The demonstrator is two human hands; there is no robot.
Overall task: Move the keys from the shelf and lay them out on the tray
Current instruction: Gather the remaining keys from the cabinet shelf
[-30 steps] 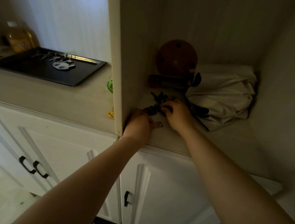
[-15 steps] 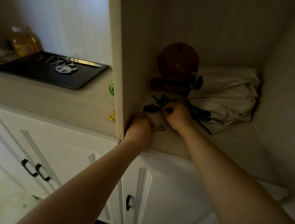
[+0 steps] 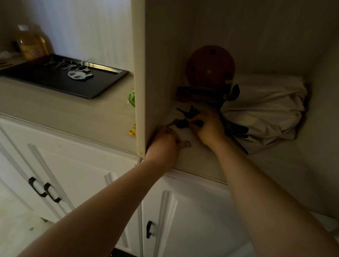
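Both hands are in the shelf (image 3: pixel 203 157). The right hand (image 3: pixel 208 126) pinches the dark keys (image 3: pixel 185 117) at the shelf's nine o'clock side; the left hand (image 3: pixel 166 142) is fisted around a small tag (image 3: pixel 186 144). More keys (image 3: pixel 66 65) lie on the tray (image 3: pixel 43 78), at ten o'clock.

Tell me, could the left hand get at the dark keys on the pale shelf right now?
Probably yes. The left hand rests at the shelf front edge, close to the dark keys, with nothing between them. The right hand is already on the keys and may crowd it.
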